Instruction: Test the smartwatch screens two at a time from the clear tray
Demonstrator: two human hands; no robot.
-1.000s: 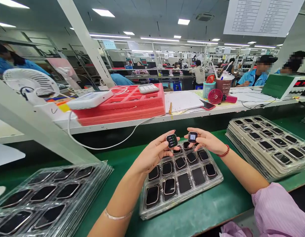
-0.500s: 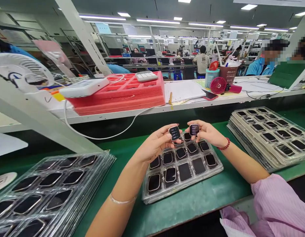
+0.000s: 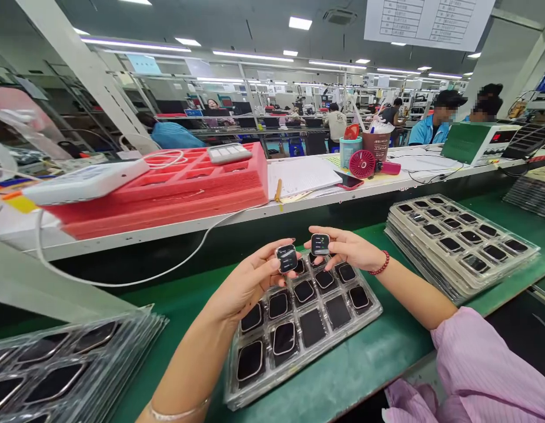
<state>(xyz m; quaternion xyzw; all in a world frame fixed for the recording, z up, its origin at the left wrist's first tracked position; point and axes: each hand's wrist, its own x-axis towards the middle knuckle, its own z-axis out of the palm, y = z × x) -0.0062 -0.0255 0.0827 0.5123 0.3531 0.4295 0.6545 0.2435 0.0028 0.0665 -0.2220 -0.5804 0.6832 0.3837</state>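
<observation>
My left hand (image 3: 258,267) is closed around the edges of a square smartwatch body (image 3: 287,258) without a strap, its screen lit with lines of text. A second lit smartwatch body (image 3: 320,244) is pinched between the thumb and fingers of my right hand (image 3: 347,247). Both are held up side by side, screens facing me, above a clear plastic tray (image 3: 298,370). In that tray lie several dark-screened watch bodies (image 3: 283,338). Two pockets in its front part, one of them a dark-bottomed pocket (image 3: 313,328), hold no watch. My hands cover part of the tray's back rows.
Stacked trays of watches stand at the left (image 3: 56,376) and right (image 3: 461,235) on the green bench (image 3: 343,376). A shelf behind carries red foam (image 3: 166,205), a white device (image 3: 91,179) with a cable, papers, a phone, a pink fan (image 3: 361,164) and cups. Co-workers sit farther back.
The view has swung to the right, so the bench things appear farther left. Both hands still hold their watches, and the text on the lit screens looks different.
</observation>
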